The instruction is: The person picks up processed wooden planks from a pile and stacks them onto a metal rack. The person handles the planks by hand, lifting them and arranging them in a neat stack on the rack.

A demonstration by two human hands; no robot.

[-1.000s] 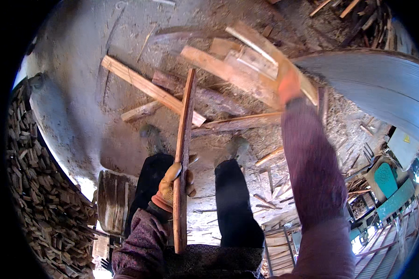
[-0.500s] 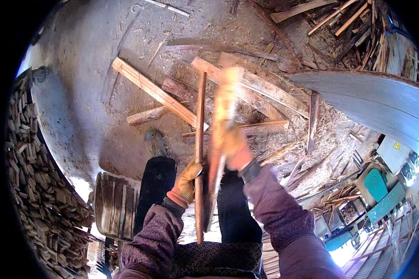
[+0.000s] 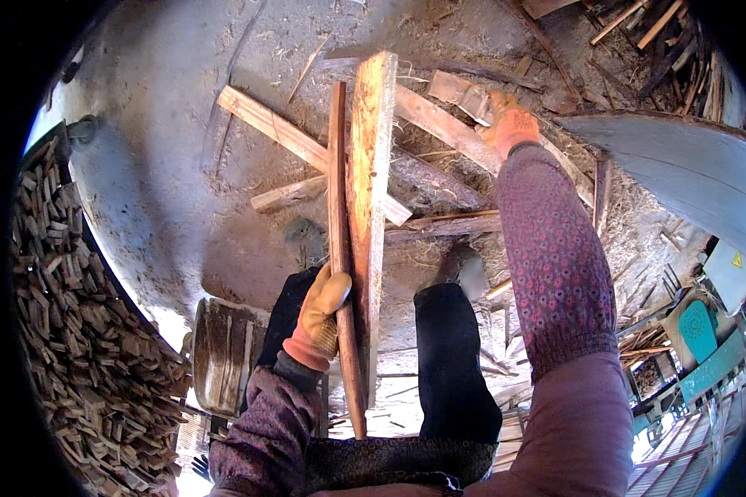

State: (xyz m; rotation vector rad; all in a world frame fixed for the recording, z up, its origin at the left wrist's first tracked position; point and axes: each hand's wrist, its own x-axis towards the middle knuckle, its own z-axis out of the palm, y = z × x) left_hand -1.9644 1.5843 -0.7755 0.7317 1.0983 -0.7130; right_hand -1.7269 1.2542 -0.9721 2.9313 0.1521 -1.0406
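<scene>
My left hand [image 3: 317, 319], in a yellow-orange work glove, is closed around a narrow dark strip of wood [image 3: 340, 207] and a broader pale-edged plank [image 3: 366, 166] beside it. Both pieces stand lengthwise in front of me, their lower ends near my lap. Farther off to the right, my right hand [image 3: 507, 123], gloved alike, has its fingers curled on the end of a board [image 3: 454, 89] among the wood on the floor. Its fingertips are partly hidden. Under the held pieces, a light plank [image 3: 273, 128] lies slantwise on the ground.
Split firewood is stacked in a big pile [image 3: 83, 331] at left, near a worn brown chair-like seat [image 3: 222, 356]. A grey metal panel [image 3: 680, 161] juts in from the right. Several scrap boards [image 3: 439, 178] and shavings litter the floor; a turquoise chair [image 3: 695, 331] stands far right.
My right hand has left the broad plank and reached out to the far right, onto a board on the floor. The plank now rests in my left hand beside the dark strip.
</scene>
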